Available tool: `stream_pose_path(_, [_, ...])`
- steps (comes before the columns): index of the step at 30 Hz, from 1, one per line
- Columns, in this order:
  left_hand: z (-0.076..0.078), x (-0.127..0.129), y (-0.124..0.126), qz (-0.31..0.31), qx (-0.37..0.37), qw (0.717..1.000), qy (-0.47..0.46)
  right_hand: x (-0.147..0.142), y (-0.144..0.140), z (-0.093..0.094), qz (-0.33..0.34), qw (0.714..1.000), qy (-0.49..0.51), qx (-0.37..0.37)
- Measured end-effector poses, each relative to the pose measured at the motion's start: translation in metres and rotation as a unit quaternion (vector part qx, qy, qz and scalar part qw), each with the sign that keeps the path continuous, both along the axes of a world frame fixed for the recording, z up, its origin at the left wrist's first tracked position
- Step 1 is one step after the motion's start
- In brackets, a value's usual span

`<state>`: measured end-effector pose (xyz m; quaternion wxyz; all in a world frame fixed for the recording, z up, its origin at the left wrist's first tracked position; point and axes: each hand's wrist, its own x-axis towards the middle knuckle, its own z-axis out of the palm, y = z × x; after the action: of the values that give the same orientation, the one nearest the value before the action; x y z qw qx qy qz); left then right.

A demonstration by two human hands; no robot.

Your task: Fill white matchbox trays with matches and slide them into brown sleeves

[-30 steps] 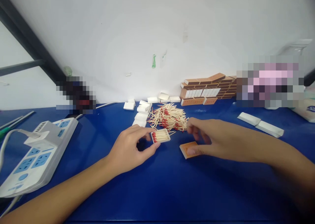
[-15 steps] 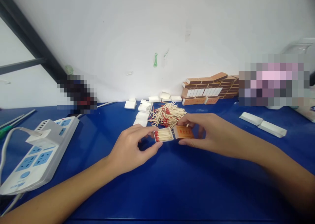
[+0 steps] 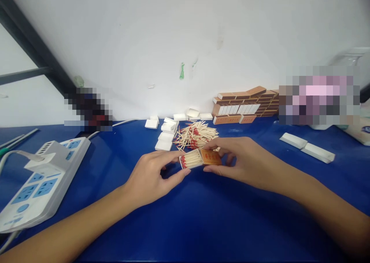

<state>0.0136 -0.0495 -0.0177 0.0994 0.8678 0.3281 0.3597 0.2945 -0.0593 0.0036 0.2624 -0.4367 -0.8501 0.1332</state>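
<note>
My left hand (image 3: pixel 153 176) pinches a small white matchbox tray (image 3: pixel 190 161) filled with red-tipped matches, just above the blue table. My right hand (image 3: pixel 238 159) grips an orange matchbox sleeve (image 3: pixel 212 156), whose open end meets the tray's right end; the tray's right end looks slightly inside it. Right behind both hands lies a loose pile of matches (image 3: pixel 196 134).
Empty white trays (image 3: pixel 166 134) lie left of the pile, and a stack of orange matchboxes (image 3: pixel 245 103) stands against the wall. A white power strip (image 3: pixel 37 180) with a cable sits at left. Two long white boxes (image 3: pixel 308 147) lie at right.
My right hand picked the orange sleeve up off the table and brought it leftward against the filled tray, which my left hand kept holding.
</note>
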Motion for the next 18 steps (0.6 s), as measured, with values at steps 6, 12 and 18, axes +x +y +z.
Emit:
stream_pose_path(6, [0.0018,0.0009,0.0001,-0.008,0.031,0.999,0.005,-0.0022,-0.0035,-0.0013,0.003,0.999,-0.017,0.037])
stream_pose_path(12, [0.0003,-0.0003,0.0009,-0.003,0.052,0.998,0.03,-0.0056,-0.0071,-0.0011,0.004,0.999,-0.018,0.041])
stream_pose_path(18, [0.0039,0.001,-0.0003,-0.022,0.017,1.0,-0.001,-0.0077,-0.0077,0.0018,0.012,0.998,-0.009,0.054])
